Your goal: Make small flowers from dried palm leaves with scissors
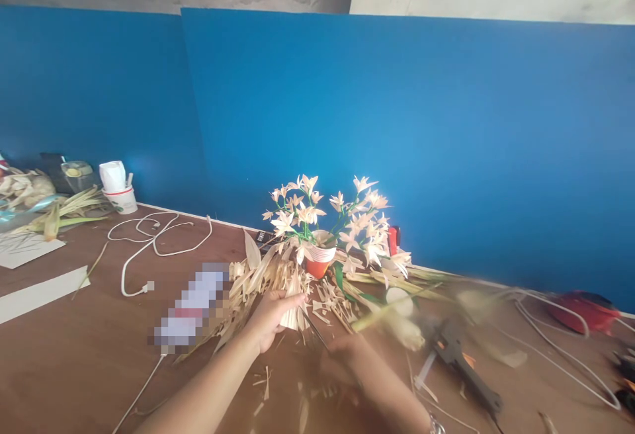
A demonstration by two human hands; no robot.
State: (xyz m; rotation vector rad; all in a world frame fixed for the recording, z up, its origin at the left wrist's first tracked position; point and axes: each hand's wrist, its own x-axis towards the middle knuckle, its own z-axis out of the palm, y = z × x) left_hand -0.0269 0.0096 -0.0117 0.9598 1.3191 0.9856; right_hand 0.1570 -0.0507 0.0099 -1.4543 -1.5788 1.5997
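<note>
My left hand [272,318] is closed around a pale dried husk strip [292,308], holding it just in front of a heap of husk leaves [258,278]. My right hand [347,364] is blurred by motion low in the view; a thin dark blade [313,329], perhaps scissors, reaches from it toward the strip. Behind stands an orange cup [319,260] holding cream husk flowers [302,212] on green stems.
A black glue gun [464,364] lies to the right with white cables [560,354]. A white cable [149,242] coils at the left, near a white cup [120,199], paper sheets [40,294] and more husks [54,212]. A blue board [397,130] backs the brown table [74,368].
</note>
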